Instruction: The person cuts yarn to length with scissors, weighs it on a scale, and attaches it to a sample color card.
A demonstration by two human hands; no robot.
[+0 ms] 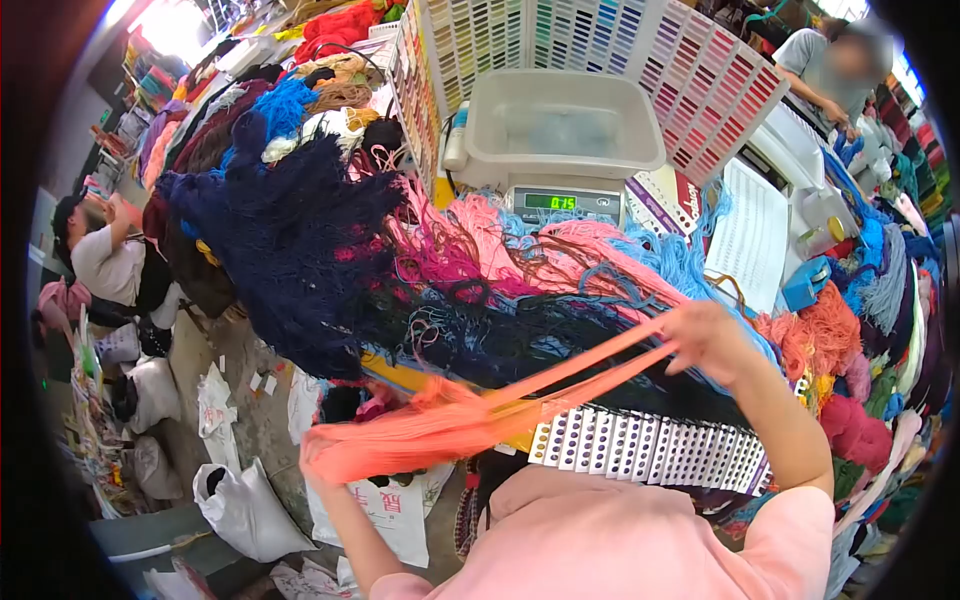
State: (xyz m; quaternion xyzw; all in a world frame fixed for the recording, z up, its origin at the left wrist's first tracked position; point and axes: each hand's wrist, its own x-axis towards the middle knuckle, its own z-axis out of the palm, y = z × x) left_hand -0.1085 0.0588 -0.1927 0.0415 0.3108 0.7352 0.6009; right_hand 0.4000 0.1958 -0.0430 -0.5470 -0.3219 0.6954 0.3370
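A coral-orange skein of yarn (420,425) is stretched between my two hands above the front of the table. My left hand (316,465), low at the left, grips its thick bunched end, and the yarn covers most of the fingers. At the other end my right hand (712,342) is closed round the looped strands, which run toward it in two bands. Beneath the skein lie dark navy yarn (300,250), pink yarn (480,230) and light blue yarn (685,255). A strip of shade cards with dark dots (640,450) lies along the near edge.
A translucent tub (565,160) sits on a digital scale (535,205) with a lit green display. Colour charts (590,45) stand folded around it. Printed sheets (750,235) lie to the right. One person (105,250) sits at left; another (820,75) works at back right.
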